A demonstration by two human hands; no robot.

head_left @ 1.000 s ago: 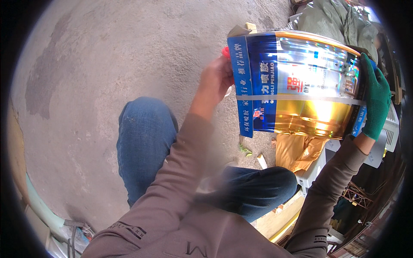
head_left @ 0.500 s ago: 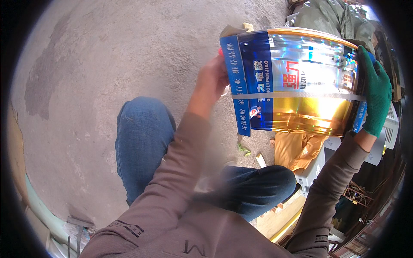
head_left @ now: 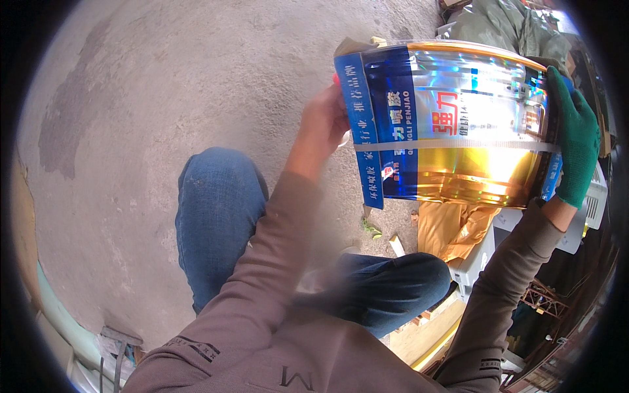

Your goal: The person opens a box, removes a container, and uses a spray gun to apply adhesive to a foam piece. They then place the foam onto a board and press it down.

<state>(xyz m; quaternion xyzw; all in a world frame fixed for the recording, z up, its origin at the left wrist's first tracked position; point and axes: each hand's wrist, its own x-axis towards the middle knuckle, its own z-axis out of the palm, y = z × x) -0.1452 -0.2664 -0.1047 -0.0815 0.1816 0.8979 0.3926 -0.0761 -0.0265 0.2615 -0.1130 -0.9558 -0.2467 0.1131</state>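
The blue-and-gold drum (head_left: 452,128), seemingly metal, is tipped sideways.

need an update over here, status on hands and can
Left hand bare, at one end of the can, fingertips hidden; right hand green-gloved, against the other end; can on its side, pale strap across it; no obstruction seen.

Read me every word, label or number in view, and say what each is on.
I'll place the print without copying it out.
Shiny drum: large red and white characters on its side.
Blue end bands: white characters.
Sweatshirt: one chest letter; sleeve print too small to read.
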